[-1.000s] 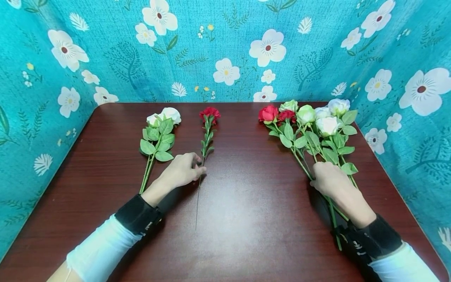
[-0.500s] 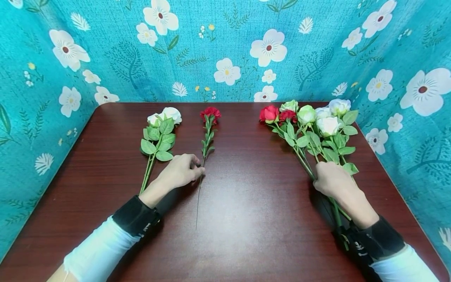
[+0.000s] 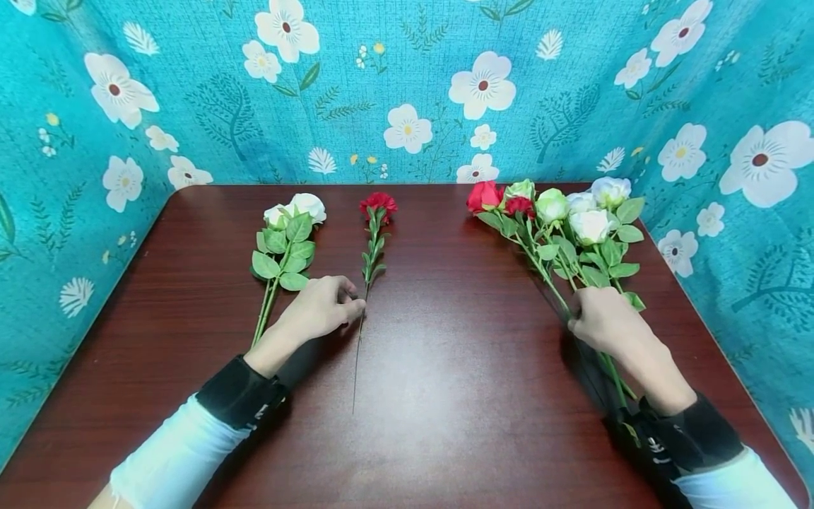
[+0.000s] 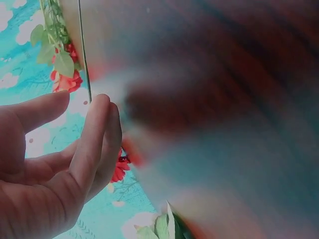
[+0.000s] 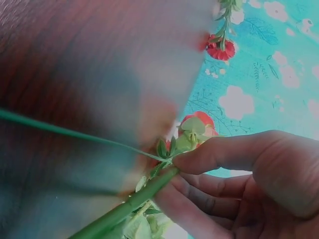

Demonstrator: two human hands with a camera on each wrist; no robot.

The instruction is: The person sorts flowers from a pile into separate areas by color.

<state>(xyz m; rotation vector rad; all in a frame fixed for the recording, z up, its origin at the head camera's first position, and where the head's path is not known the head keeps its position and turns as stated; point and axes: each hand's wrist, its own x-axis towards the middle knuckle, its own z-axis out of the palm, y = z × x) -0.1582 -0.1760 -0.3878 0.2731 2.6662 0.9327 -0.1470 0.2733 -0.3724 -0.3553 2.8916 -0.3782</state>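
A person is handling flowers at a dark table (image 3: pixel 483 417), where a lone carnation (image 3: pixel 379 210) is lying with its bloom pointing away and its thin stem running back toward the person. Just left of the carnation's stem, the left hand (image 3: pixel 321 309) is curving loosely, thumb and fingers standing apart and gripping nothing; whether a fingertip is touching the stem, the views are not settling. Well to the carnation's right, the right hand (image 3: pixel 607 322) is holding the bunch (image 3: pixel 566 247) of red, green, white and pale blue blooms, thumb and forefinger pinching a thick stem (image 5: pixel 129 205), with a thin stem (image 5: pixel 79 132) meeting the thumb's tip. Handling the bunch well is probably calling for a firm pinch on the stalks below the leaves and for feeling thick stem from thin before pulling, since the foliage is overlapping and likely snagging. The carnation's stem is looking easily bent, so a light fingertip touch is seeming wiser there. Left of the carnation, white roses (image 3: pixel 299 227) are lying side by side, the left wrist hiding their lower ends. The table, reddish brown and wood-grained, is shining, a pale glare spreading just right of the carnation's lower stem. Beyond the carnation and along both sides, a turquoise cloth (image 3: pixel 356 42) is hanging, its print showing large white flowers, sprigs and small trees.
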